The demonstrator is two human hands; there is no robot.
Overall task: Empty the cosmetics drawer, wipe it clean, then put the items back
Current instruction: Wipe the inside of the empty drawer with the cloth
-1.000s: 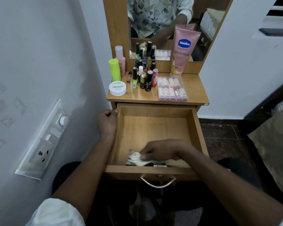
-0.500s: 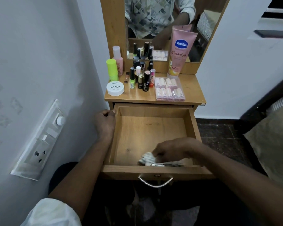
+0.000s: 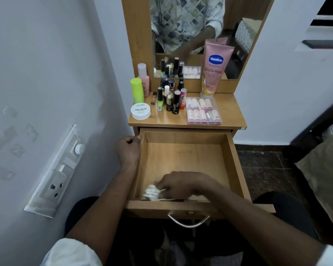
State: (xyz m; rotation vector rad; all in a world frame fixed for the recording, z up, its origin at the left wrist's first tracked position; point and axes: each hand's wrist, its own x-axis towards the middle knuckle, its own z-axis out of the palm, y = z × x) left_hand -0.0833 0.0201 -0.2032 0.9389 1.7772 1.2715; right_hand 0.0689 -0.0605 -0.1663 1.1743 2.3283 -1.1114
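Drawer (image 3: 183,160) pulled out full, inside bare wood apart from the wiping wad. Left hand (image 3: 128,149) outside the drawer's left wall near the back corner, fingers curled together into a loose fist against the wall, thumb tip at the top rim; forearm runs straight down toward the camera, white sleeve rolled at the elbow. Right hand (image 3: 178,186) palm down inside the drawer, low over the floor at the front, fingers bunched and pinching a crumpled white cloth (image 3: 151,192); hand blurred, so exact finger placement unclear. Cloth sits on the drawer floor in the front-left corner, just behind the front panel. Right forearm crosses over the front panel at its right half, above the metal handle (image 3: 188,221). Cosmetics all up on the tabletop (image 3: 233,112): white nail polish tub (image 3: 140,111) front left, green bottle (image 3: 137,91) and pink bottle (image 3: 144,78) behind it, cluster of small bottles (image 3: 171,98) in the middle, clear box of lip tubes (image 3: 203,111) to the right, pink Vaseline tube (image 3: 214,68) upright against the mirror (image 3: 190,25). Switchboard (image 3: 60,173) on the left wall.
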